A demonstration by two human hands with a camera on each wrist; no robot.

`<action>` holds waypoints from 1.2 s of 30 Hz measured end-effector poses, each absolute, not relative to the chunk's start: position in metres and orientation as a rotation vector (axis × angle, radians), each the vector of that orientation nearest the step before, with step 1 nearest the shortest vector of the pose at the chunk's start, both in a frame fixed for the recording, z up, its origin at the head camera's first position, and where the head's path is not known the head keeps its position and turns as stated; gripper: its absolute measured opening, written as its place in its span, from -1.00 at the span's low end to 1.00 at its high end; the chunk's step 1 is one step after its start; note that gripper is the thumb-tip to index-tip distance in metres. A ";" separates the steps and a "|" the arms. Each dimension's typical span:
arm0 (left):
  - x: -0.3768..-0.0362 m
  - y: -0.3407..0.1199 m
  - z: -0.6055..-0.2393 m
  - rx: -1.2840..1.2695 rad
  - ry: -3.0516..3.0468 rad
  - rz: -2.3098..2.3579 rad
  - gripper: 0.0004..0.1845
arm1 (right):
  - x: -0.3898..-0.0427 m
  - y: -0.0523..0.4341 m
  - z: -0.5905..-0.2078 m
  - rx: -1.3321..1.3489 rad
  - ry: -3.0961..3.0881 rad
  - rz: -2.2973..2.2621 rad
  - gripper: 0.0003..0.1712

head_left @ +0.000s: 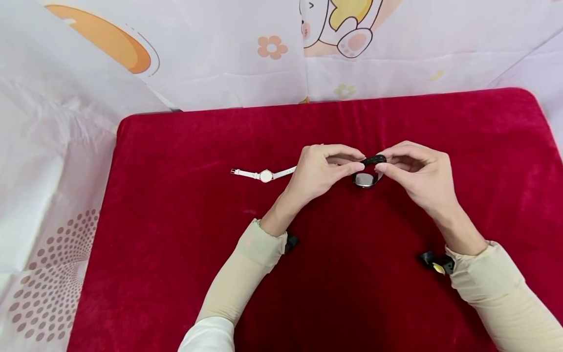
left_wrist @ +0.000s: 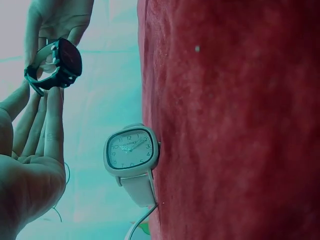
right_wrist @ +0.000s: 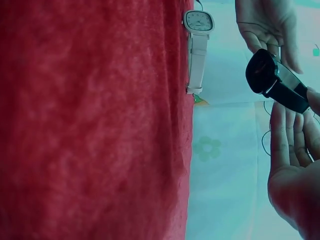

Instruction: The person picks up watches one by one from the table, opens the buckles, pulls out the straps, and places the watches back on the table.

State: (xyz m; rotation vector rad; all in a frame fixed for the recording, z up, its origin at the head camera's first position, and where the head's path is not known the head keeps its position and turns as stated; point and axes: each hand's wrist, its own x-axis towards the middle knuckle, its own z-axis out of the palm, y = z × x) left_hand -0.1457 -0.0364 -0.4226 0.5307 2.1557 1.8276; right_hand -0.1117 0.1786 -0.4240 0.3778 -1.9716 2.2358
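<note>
A black wristwatch (head_left: 365, 180) is held up above the red cloth with its strap bent into a loop. My left hand (head_left: 317, 171) pinches one part of the black strap between thumb and fingers. Opposite it, my right hand (head_left: 420, 173) pinches the other part. The dark dial (right_wrist: 261, 70) faces away from the right hand in the right wrist view. On the cloth left of my hands lies a white-strapped watch (head_left: 266, 176) with a round face, stretched out flat. A pale watch with a squarish numbered dial (left_wrist: 131, 149) shows in both wrist views.
A red velvety cloth (head_left: 184, 274) covers the table. Behind its far edge hangs a pale printed curtain (head_left: 211, 58), with another spotted one (head_left: 53, 274) on the left. Black wrist-worn devices (head_left: 446, 264) sit at the cuffs.
</note>
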 end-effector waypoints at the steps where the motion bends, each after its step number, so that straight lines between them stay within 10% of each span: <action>1: -0.146 -0.037 -0.423 0.526 2.151 1.822 -0.79 | -0.111 0.178 -0.423 0.383 -1.967 2.235 -0.79; 36: -0.148 -0.037 -0.422 0.574 2.274 1.736 -0.80 | -0.112 0.180 -0.427 0.347 -1.914 2.294 -0.79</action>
